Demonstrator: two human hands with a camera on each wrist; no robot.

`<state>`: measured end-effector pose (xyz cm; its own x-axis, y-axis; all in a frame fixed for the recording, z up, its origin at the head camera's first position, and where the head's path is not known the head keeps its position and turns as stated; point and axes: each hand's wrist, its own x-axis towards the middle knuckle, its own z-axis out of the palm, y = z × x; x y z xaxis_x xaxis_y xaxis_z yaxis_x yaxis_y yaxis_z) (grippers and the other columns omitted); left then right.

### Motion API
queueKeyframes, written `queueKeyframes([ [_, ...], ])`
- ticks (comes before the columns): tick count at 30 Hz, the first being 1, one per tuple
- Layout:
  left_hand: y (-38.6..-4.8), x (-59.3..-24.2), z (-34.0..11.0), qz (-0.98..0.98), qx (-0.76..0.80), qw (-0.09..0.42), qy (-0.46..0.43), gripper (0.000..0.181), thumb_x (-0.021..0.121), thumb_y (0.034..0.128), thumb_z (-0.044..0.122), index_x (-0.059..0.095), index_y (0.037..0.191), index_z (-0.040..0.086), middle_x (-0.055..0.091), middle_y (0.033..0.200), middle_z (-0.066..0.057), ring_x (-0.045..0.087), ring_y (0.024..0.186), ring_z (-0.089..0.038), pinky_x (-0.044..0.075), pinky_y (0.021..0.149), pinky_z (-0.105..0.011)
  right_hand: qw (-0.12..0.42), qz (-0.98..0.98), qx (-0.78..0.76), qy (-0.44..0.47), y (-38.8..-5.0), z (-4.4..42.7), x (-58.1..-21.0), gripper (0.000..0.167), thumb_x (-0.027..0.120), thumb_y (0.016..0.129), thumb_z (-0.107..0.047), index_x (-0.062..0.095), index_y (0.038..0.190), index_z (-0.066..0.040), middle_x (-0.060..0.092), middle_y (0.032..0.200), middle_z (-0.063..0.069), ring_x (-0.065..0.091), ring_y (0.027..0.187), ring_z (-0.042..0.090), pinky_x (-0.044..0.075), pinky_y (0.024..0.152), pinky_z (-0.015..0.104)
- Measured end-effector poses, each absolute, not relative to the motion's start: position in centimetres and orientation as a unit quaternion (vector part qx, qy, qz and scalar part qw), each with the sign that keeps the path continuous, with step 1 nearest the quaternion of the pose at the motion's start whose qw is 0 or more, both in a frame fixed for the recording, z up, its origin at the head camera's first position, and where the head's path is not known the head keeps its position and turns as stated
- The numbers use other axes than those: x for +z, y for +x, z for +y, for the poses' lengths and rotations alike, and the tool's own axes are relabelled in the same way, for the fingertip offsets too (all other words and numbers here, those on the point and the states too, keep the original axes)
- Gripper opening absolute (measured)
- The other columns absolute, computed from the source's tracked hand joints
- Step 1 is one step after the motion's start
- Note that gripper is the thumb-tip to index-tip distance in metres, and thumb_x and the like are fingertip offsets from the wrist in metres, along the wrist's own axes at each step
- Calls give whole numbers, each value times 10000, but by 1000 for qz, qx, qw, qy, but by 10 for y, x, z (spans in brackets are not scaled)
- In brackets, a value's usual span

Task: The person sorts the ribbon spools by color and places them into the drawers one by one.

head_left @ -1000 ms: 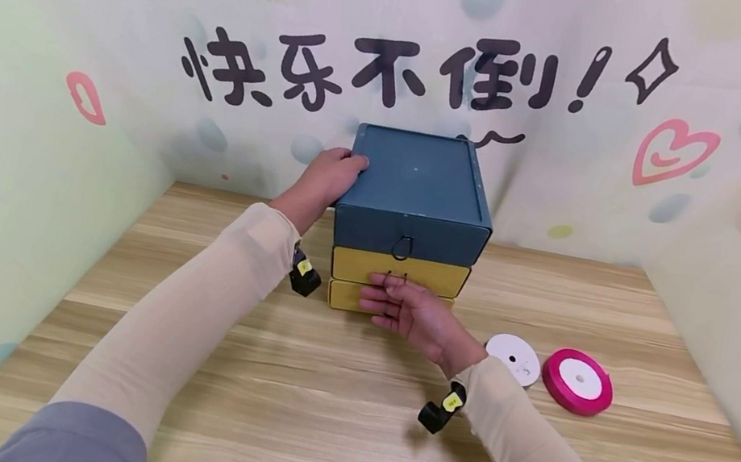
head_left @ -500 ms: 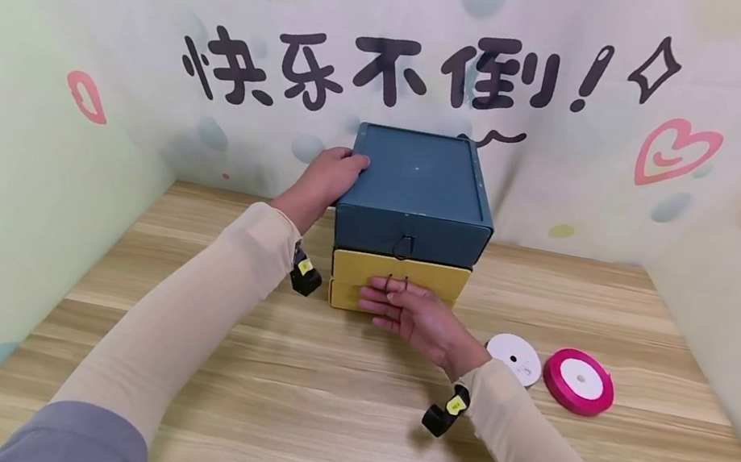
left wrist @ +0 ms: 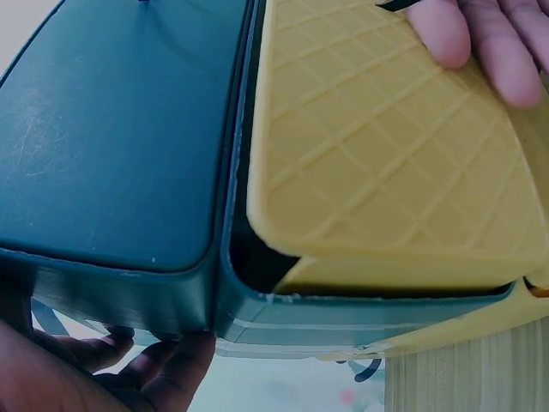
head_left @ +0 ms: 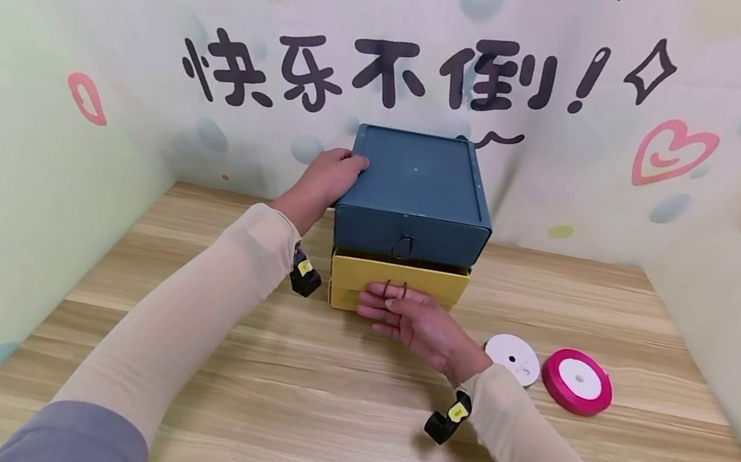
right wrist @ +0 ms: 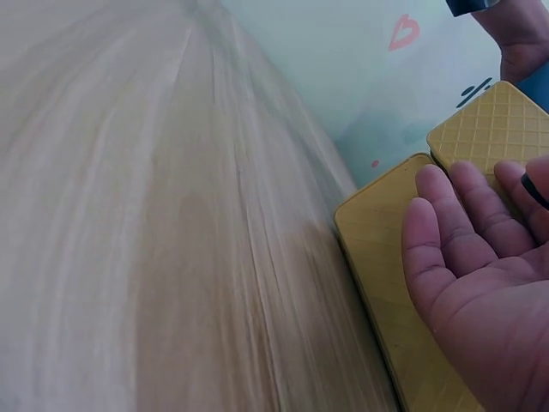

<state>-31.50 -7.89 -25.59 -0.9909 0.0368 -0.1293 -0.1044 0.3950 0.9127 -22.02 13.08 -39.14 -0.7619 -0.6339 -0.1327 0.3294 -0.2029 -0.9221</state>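
A small drawer cabinet (head_left: 416,177) stands at the back of the table, with a blue top and blue upper drawer above two yellow drawers. My left hand (head_left: 330,175) grips its upper left side, thumb over the top edge. At the middle yellow drawer (left wrist: 386,154), my right hand (head_left: 424,326) pinches the dark loop pull (head_left: 405,289), palm turned up. That drawer stands slightly out of its frame; a dark gap shows along its edge in the left wrist view. Below it the bottom yellow drawer (right wrist: 386,249) sits partly behind my right fingers.
To the right of my right wrist lie a white spool (head_left: 513,358) and a pink ribbon roll (head_left: 578,382) on the wooden table (head_left: 280,420). A printed wall (head_left: 268,140) rises close behind the cabinet, with side walls left and right.
The middle yellow drawer has come forward, and its front now overlaps the bottom drawer in view. My right hand has moved slightly toward me with the loop. My left hand holds its place.
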Motion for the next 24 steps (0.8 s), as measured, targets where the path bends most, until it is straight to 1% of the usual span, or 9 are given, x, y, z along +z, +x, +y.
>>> queueKeyframes([
  [5, -315, -257, -79, 833, 549, 63, -19, 562, 429, 1041, 370, 385, 1528, 94, 431, 1515, -102, 475, 1317, -277, 393, 1081, -417, 318, 548, -762, -134, -217, 131, -392, 444, 419, 1034, -38, 410, 1467, 65, 380, 1487, 291, 544, 1279, 280, 248, 1133, 557],
  [12, -315, -256, -79, 832, 550, 66, -21, 562, 430, 1041, 364, 384, 1528, 87, 429, 1517, -105, 476, 1318, -279, 393, 1081, -418, 318, 550, -761, -131, -210, 132, -393, 435, 422, 1032, -35, 434, 1459, 48, 381, 1500, 267, 557, 1268, 262, 256, 1132, 556],
  [19, -315, -255, -78, 830, 552, 69, -23, 570, 431, 1039, 364, 373, 1534, 88, 422, 1523, -103, 471, 1322, -275, 389, 1084, -414, 316, 554, -758, -136, -203, 133, -393, 439, 429, 1036, -49, 426, 1465, 48, 364, 1518, 246, 557, 1268, 251, 335, 1110, 506],
  [24, -315, -254, -78, 830, 553, 71, -27, 568, 433, 1039, 369, 373, 1536, 100, 423, 1525, -97, 467, 1328, -277, 386, 1087, -416, 312, 558, -755, -144, -197, 133, -394, 444, 444, 1030, -54, 432, 1462, 47, 358, 1522, 238, 556, 1269, 252, 331, 1110, 522],
])
